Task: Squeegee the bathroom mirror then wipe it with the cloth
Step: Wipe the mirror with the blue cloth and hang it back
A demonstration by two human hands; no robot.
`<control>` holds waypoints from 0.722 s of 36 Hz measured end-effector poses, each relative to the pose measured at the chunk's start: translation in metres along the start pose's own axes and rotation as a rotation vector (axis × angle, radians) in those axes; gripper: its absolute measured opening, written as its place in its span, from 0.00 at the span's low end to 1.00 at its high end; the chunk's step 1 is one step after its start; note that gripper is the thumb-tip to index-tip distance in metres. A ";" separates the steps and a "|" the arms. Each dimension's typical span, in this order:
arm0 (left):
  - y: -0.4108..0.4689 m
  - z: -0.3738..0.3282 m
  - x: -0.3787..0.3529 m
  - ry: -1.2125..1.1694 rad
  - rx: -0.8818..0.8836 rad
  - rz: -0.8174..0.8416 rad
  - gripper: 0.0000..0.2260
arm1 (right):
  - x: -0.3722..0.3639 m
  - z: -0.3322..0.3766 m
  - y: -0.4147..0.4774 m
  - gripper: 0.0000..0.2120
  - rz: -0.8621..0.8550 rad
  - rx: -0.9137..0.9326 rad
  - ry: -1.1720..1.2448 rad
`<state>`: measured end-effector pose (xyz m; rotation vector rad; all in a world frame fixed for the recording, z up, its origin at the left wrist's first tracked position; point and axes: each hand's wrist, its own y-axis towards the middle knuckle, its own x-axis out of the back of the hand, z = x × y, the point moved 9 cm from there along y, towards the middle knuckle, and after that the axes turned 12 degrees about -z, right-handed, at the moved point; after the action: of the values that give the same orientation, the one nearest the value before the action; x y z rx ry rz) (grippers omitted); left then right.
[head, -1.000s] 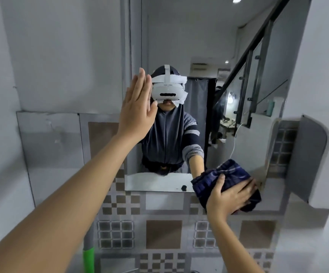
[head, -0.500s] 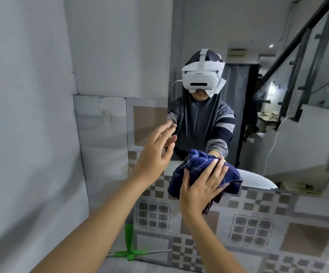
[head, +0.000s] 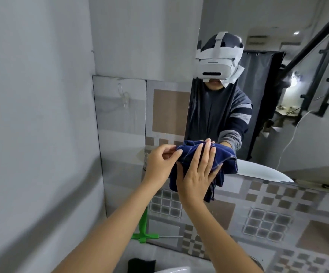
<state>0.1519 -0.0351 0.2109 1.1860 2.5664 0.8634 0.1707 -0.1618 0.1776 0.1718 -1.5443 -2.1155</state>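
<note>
The dark blue cloth point(head: 226, 161) is bunched against the lower left corner of the wall mirror point(head: 297, 134). My right hand point(head: 198, 172) lies flat on the cloth with fingers spread, pressing it to the glass and the tile just below. My left hand point(head: 159, 164) pinches the cloth's left edge between thumb and fingers. The green squeegee point(head: 144, 228) leans against the tiled wall below my arms, its blade end resting low near the sink.
A grey plain wall closes in on the left. Patterned tiles point(head: 268, 219) cover the wall under the mirror. A clear hook point(head: 123, 97) is stuck on the tile left of the mirror. A white sink rim point(head: 171, 270) and a black object point(head: 141, 265) show at the bottom.
My left hand came down from the mirror's upper part and took hold of the cloth's edge. My right hand slid the cloth left along the mirror's bottom edge. The view swung left.
</note>
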 end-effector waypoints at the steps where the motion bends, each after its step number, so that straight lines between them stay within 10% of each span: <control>1: 0.000 0.003 -0.001 0.008 0.014 0.001 0.10 | 0.000 -0.001 0.000 0.35 0.005 0.014 -0.010; 26: -0.008 -0.096 0.015 0.195 -0.408 -0.008 0.08 | 0.081 -0.006 0.004 0.29 0.189 0.119 0.024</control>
<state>0.0987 -0.0694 0.2855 1.0086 2.3639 1.4773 0.1043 -0.2061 0.1945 0.0877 -1.6069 -1.8711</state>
